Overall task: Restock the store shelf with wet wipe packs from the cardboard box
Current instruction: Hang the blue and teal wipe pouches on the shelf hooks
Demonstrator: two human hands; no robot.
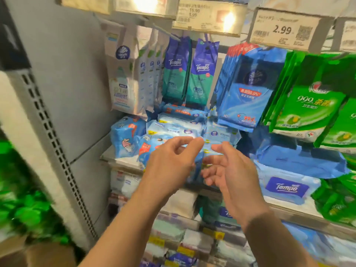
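A stack of light-blue wet wipe packs (173, 128) lies on the shelf board (107, 155), below the hanging packs. One blue pack (200, 162) sits at the shelf's front edge between my hands. My left hand (169, 160) hovers on its left side, fingers loosely curled, with index and thumb apart and gripping nothing I can make out. My right hand (227, 166) is on its right side, palm turned left and fingers relaxed, close to or touching the pack. A brown cardboard box edge (38, 253) shows blurred at the bottom left.
Tempo packs (190, 72), blue packs (244, 89) and green packs (312, 97) hang on hooks above. A large Tempo pack (287, 187) lies to the right. Price tags (283, 29) line the upper rail. A grey perforated upright (50, 122) stands at left. Lower shelves hold more packs.
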